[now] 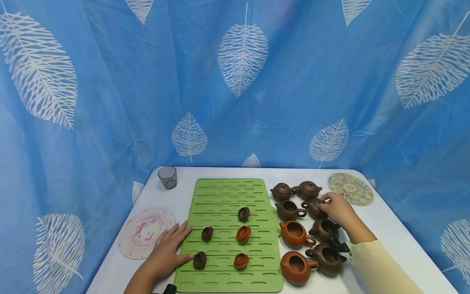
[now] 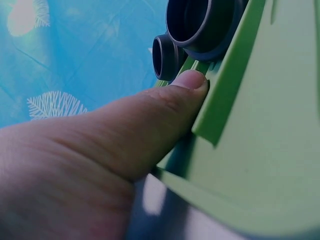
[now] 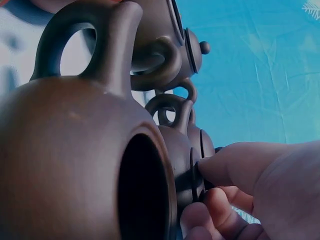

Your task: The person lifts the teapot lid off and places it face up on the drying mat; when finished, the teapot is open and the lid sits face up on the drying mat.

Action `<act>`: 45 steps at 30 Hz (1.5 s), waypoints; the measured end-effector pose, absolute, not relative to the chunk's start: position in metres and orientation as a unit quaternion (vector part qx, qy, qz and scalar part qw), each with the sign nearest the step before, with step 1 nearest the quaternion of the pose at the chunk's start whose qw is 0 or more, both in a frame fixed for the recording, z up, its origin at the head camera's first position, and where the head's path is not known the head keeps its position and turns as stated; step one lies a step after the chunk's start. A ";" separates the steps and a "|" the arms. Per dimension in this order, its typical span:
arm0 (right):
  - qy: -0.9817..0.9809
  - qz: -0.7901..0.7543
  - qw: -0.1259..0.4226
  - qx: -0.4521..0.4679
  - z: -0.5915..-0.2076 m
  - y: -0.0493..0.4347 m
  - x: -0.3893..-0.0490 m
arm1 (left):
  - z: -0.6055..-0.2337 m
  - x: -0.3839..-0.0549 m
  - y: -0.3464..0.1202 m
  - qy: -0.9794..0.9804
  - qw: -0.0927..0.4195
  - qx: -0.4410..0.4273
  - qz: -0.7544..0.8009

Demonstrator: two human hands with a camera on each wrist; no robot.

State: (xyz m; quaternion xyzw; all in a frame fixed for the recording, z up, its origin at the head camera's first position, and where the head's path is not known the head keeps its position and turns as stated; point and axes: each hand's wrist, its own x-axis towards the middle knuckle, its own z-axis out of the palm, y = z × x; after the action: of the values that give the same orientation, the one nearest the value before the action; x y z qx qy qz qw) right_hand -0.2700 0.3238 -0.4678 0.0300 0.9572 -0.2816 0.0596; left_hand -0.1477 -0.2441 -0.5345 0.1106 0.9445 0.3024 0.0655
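Observation:
At the table's right side, my right hand (image 1: 337, 209) pinches the lid (image 3: 196, 172) of a small dark brown teapot (image 1: 313, 209); the lid sits at the pot's mouth. Beside that pot is a lidless brown teapot (image 1: 325, 230), its dark opening large in the right wrist view. My left hand (image 1: 167, 250) lies with fingers spread over the left edge of a green ridged mat (image 1: 220, 281). The left thumb (image 2: 187, 82) reaches onto the mat, its tip near a dark brown lid (image 1: 200, 260) that stands on edge in a groove.
More lids stand on the mat, including an orange-red lid (image 1: 243, 234). Right of it are two lidded brown teapots at the back and several lidless ones, among them an orange teapot (image 1: 295, 267). A glass (image 1: 167, 177), pink round mat (image 1: 132, 241) and patterned round mat (image 1: 350, 188) lie around.

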 end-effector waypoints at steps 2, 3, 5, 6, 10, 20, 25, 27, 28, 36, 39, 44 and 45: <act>0.955 -0.285 0.065 0.038 -0.468 0.324 -0.270 | -0.535 -0.148 -0.244 0.945 0.064 0.110 0.301; 0.955 -0.287 0.066 0.041 -0.469 0.324 -0.270 | -0.535 -0.148 -0.244 0.945 0.063 0.109 0.301; 0.953 -0.292 0.068 0.047 -0.469 0.324 -0.269 | -0.535 -0.148 -0.244 0.946 0.062 0.107 0.300; 0.952 -0.294 0.067 0.047 -0.469 0.324 -0.269 | -0.536 -0.148 -0.244 0.946 0.063 0.106 0.301; 0.952 -0.297 0.064 0.041 -0.469 0.324 -0.269 | -0.537 -0.148 -0.244 0.946 0.063 0.105 0.299; 0.942 -0.333 0.033 0.039 -0.463 0.326 -0.262 | -0.535 -0.147 -0.244 0.948 0.059 0.110 0.292; 0.898 -0.435 0.036 0.057 -0.464 0.329 -0.260 | -0.537 -0.148 -0.244 0.947 0.059 0.108 0.296; 0.866 -0.494 0.049 0.061 -0.465 0.331 -0.261 | -0.537 -0.148 -0.244 0.947 0.059 0.108 0.296; 0.849 -0.522 0.058 0.060 -0.466 0.333 -0.261 | -0.538 -0.148 -0.244 0.947 0.057 0.109 0.296; 0.661 -0.735 0.136 0.067 -0.472 0.340 -0.262 | -0.538 -0.148 -0.245 0.947 0.057 0.111 0.294; 0.633 -0.757 0.149 0.062 -0.474 0.340 -0.262 | -0.538 -0.148 -0.244 0.947 0.056 0.111 0.296; 0.635 -0.757 0.142 0.056 -0.473 0.337 -0.263 | -0.537 -0.148 -0.244 0.947 0.053 0.109 0.296; 0.636 -0.757 0.142 0.053 -0.472 0.335 -0.263 | -0.537 -0.148 -0.244 0.948 0.054 0.108 0.296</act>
State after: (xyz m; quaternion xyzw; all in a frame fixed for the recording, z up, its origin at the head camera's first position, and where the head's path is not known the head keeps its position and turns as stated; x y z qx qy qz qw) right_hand -0.2627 0.3352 -0.4718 0.0533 0.6359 -0.7567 0.1423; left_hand -0.1477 -0.2437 -0.5371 0.1083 0.9475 0.2960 0.0536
